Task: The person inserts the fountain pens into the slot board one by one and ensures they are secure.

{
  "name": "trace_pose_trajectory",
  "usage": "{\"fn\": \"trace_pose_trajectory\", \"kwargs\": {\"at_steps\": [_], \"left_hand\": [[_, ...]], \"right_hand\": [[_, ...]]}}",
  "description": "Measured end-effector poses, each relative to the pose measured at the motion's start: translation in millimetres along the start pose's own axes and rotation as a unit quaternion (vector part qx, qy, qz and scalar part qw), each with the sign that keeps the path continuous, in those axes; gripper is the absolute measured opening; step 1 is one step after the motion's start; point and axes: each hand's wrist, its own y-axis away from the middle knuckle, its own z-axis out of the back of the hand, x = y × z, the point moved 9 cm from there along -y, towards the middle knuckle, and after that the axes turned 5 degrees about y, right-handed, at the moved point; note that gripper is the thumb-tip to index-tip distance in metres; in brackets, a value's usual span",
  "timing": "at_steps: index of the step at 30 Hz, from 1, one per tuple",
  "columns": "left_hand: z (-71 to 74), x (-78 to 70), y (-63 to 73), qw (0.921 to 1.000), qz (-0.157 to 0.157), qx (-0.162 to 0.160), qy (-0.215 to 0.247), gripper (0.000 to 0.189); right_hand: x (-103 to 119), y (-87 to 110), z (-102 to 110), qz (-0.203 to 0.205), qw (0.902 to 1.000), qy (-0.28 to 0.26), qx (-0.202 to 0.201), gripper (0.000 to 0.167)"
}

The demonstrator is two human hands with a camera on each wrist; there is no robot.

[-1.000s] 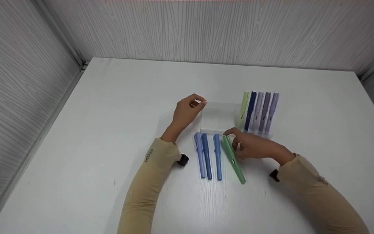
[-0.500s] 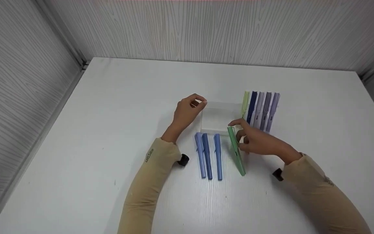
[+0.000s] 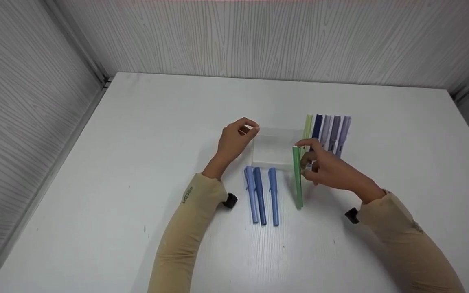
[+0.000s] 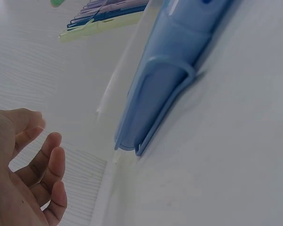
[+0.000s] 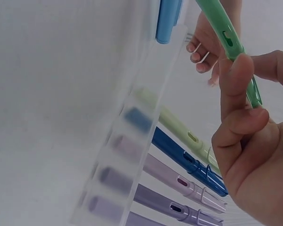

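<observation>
Between its thumb and fingers my right hand (image 3: 326, 167) holds a green pen (image 3: 297, 177), which stands steeply with its cap end up, in front of the clear pen rack (image 3: 273, 165). In the right wrist view the green pen (image 5: 221, 28) crosses the fingertips, partly hidden by them. At the rack's far left corner, my left hand (image 3: 236, 138) pinches the edge with thumb and forefinger, its other fingers curled. Several pens stand in the rack's right part: a yellow-green pen (image 3: 307, 126), a dark blue pen (image 5: 184, 157) and purple ones (image 3: 343, 132).
Left of the green pen, three blue pens lie side by side on the white table (image 3: 136, 142): a light blue pen (image 3: 251, 195), a darker blue pen (image 3: 260, 197) and a mid-blue pen (image 3: 274, 197). A wood-grain wall (image 3: 234, 40) stands behind.
My right hand has lifted the green pen off the table, moved it away from me toward the rack and turned it more upright. The left hand has stayed at the rack's corner.
</observation>
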Motion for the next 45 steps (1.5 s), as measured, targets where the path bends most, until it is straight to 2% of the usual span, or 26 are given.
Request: {"fn": "trace_pose_trajectory", "kwargs": {"at_steps": [6,16,24,36,45], "left_hand": [[0.1,-0.7,1.1,0.9999,-0.010,-0.002,0.005,0.021],[-0.3,0.0,0.9,0.9999,-0.014,-0.002,0.008,0.021],[-0.3,0.7,-0.1,0.9998,-0.015,-0.005,0.008,0.019],[-1.9,0.6,0.2,1.0000,0.004,0.001,-0.008,0.023],[-0.4,1.8,0.1,1.0000,0.005,-0.002,-0.001,0.022]], "right_hand": [[2,0.4,8,-0.002,0.9991,0.020,-0.037,0.064],[5,0.8,15,-0.007,0.9975,-0.009,-0.069,0.064],[8,-0.4,23,0.009,0.9926,0.025,-0.119,0.064],[14,3.1,36,0.016,0.9785,0.058,-0.197,0.065],[21,4.6,43,0.025,0.9613,0.121,-0.246,0.065]]}}
